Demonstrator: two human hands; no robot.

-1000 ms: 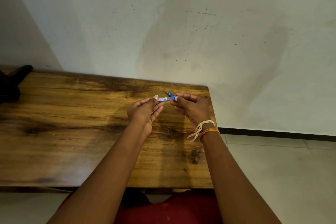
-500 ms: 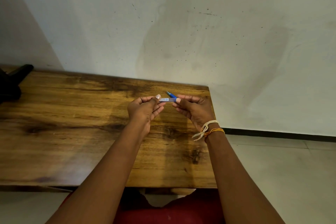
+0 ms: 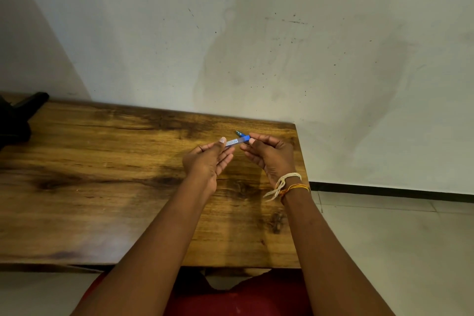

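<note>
You held the pen (image 3: 237, 140) in the air over the far right part of the table (image 3: 102, 187), clear of the wood, one end in each hand. Your left hand (image 3: 207, 161) pinched the pale labelled end under the thumb, the other fingers lying fairly straight beneath. Your right hand (image 3: 272, 156) was curled round the blue end, thumb on the barrel, with the dark tip poking out past it toward the wall (image 3: 333, 59). Judgement: a two-ended hold like this suits pulling or twisting the barrel apart, since each hand braces the other and a loosened part would likely land on the table. Whether any joint had opened could not be told; the pen is too small in view. Against the frame half a second earlier, your left fingers had uncurled and dropped lower, and the pen tilted slightly more, right end higher — both holds unchanged, hands in the same spot. Thread bands (image 3: 287, 183) sat on your right wrist, and a black object (image 3: 18, 120) lay at the table's far left — well apart.
</note>
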